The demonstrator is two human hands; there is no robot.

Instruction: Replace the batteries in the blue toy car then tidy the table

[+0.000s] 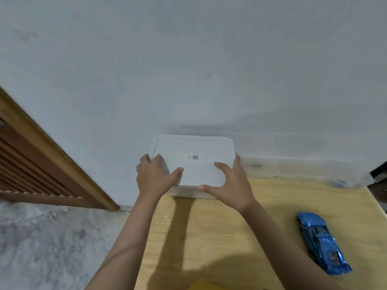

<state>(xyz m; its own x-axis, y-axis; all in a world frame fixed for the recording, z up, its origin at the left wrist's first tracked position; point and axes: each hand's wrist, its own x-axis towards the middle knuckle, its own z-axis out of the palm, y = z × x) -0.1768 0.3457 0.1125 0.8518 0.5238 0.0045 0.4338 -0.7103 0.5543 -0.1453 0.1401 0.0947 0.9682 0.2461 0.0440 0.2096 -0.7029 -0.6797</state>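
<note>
A person is leaning over a light wooden table (240,231) and holding a white lidded box (194,164) at its far edge, close against the pale wall (188,59). The left hand (154,176) is gripping the box's left side, with its fingers curling over the rim and its thumb lying across the flat lid. The right hand (229,185) is gripping the right side, with its thumb and forefinger spreading over the lid's near edge and the other fingers wrapping round the far right corner. A small label with a square printed code (193,157) is sitting near the middle of the lid. The blue toy car (322,243) is lying on the table well to the right of the box, near the person's right forearm, apart from both hands, with one end pointing toward the table's near edge. Beyond the table's left edge, a grey mottled floor (48,243) is showing, and a slatted wooden frame (41,155) is leaning along the wall there. A small bluish object at the table's far right corner is too blurred to make out.
</note>
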